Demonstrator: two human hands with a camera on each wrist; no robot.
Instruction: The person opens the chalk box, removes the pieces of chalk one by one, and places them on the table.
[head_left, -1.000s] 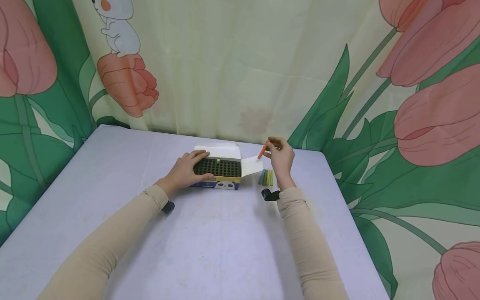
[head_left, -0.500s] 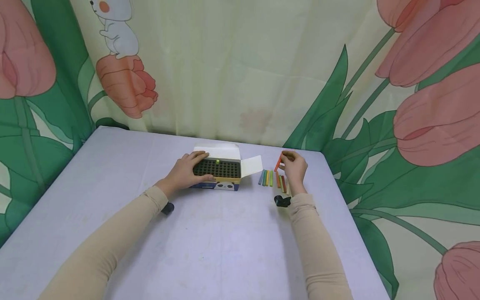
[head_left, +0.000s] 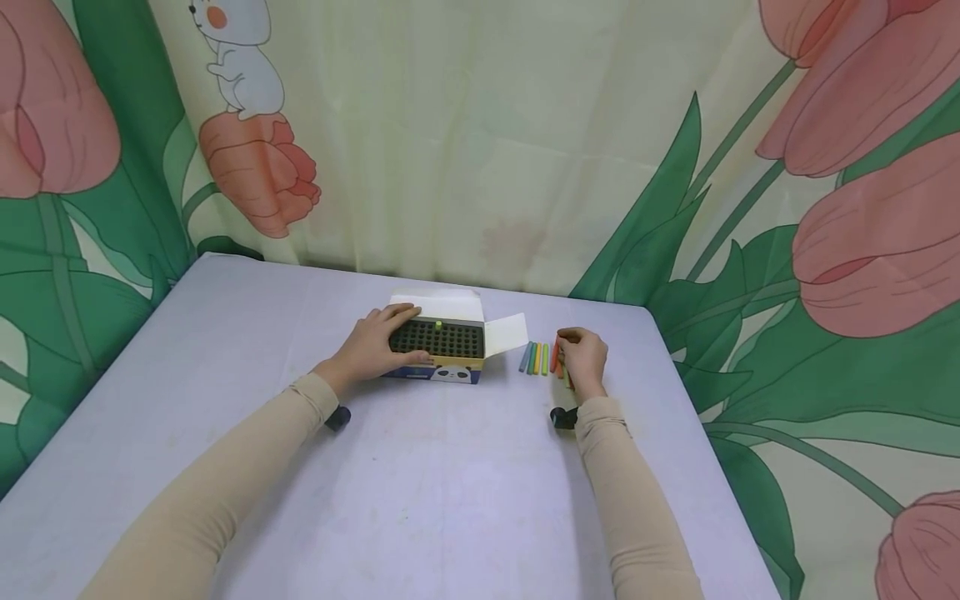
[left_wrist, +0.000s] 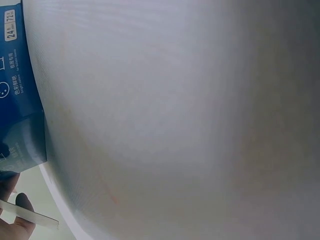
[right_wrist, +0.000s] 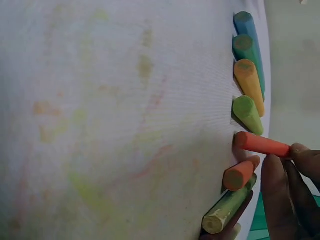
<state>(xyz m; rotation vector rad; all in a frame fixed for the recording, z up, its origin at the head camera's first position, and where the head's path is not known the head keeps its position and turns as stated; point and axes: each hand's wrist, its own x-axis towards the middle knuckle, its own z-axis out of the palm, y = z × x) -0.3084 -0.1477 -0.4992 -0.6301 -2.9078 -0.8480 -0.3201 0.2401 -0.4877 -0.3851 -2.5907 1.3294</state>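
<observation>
My left hand (head_left: 375,342) holds the left end of a chalk box (head_left: 452,375), thumb along the front wall and fingers over the back. Inside the box is a dark tray full of holes, with one yellow-green chalk (head_left: 438,326) standing up in it. My right hand (head_left: 587,358) pinches a red-orange chalk (right_wrist: 262,144) by its far end, its near end low at the table. On one side of it lies a green chalk (right_wrist: 247,114), on the other an orange chalk (right_wrist: 237,177). In the left wrist view the box's blue side (left_wrist: 17,75) shows.
Beyond the green chalk lie a yellow-orange chalk (right_wrist: 248,80), a teal chalk (right_wrist: 244,46) and a blue chalk (right_wrist: 245,24). A pale green chalk (right_wrist: 222,215) is past the orange one. The box's white side flap (head_left: 506,333) sticks out toward the chalks. A printed curtain (head_left: 450,167) hangs behind the table.
My right hand has moved from beside the box flap to the right, then down to the chalk row with the red-orange chalk. The left hand stays on the box.
</observation>
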